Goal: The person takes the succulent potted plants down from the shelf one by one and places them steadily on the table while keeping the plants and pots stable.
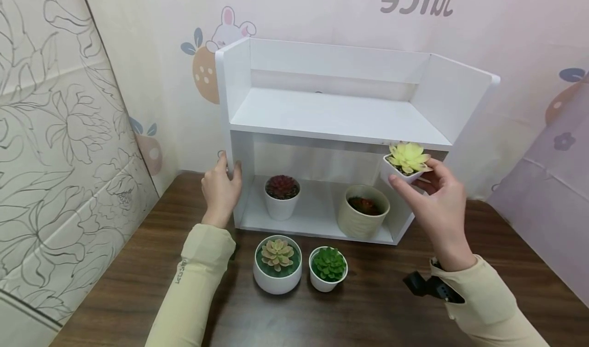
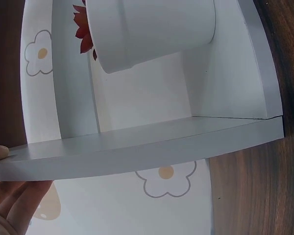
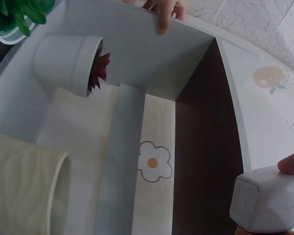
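Observation:
My right hand (image 1: 439,204) holds a yellow-green succulent (image 1: 408,157) in a small square white pot (image 3: 269,198), thumb on one side and fingers on the other. The pot is raised in front of the right end of a white two-tier shelf (image 1: 331,114), level with the upper board's front edge. At the shelf's left side panel (image 2: 152,154), my left hand (image 1: 222,186) grips the edge, with its thumb inside and fingers outside. On the lower tier stand a dark red succulent (image 1: 282,187) in a white pot and a cream ribbed pot (image 1: 361,224) with a reddish plant low inside.
Before the shelf, on the dark wooden table (image 1: 368,306), sit a pale pink-green succulent (image 1: 277,255) in a round white pot and a bright green succulent (image 1: 329,264) in a smaller white pot. A patterned wall covering (image 1: 317,9) rises behind the shelf.

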{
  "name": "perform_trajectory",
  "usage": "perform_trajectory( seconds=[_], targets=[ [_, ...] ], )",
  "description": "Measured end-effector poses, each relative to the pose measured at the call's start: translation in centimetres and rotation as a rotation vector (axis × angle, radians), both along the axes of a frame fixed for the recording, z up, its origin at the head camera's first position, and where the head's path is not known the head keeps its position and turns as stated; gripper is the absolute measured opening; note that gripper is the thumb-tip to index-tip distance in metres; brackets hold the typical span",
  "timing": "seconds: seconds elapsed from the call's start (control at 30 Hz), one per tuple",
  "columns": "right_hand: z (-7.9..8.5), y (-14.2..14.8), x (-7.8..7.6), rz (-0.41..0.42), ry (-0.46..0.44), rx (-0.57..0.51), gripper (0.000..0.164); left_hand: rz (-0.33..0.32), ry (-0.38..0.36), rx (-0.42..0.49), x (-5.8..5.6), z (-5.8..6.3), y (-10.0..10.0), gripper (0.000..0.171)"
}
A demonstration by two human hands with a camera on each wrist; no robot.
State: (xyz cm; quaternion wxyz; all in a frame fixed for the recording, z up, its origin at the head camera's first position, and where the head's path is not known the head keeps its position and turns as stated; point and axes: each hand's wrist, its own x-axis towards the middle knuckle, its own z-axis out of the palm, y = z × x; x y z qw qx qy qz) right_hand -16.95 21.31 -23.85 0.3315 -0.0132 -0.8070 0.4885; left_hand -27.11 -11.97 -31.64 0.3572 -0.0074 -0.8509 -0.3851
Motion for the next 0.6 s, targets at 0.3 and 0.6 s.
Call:
perform_trajectory(
  seconds=[0.3, 0.6],
  targets=[
    [-1.5, 0.4, 0.2, 0.03, -0.056, 0.073, 0.056, -0.012, 0.008, 0.01, 0.0, 0.0, 0.0, 0.04],
    [-3.1, 0.9, 0.7, 0.067, -0.1, 0.156, 0.055, -0.012, 0.014, 0.007, -0.1, -0.1, 0.0, 0.04]
  ],
)
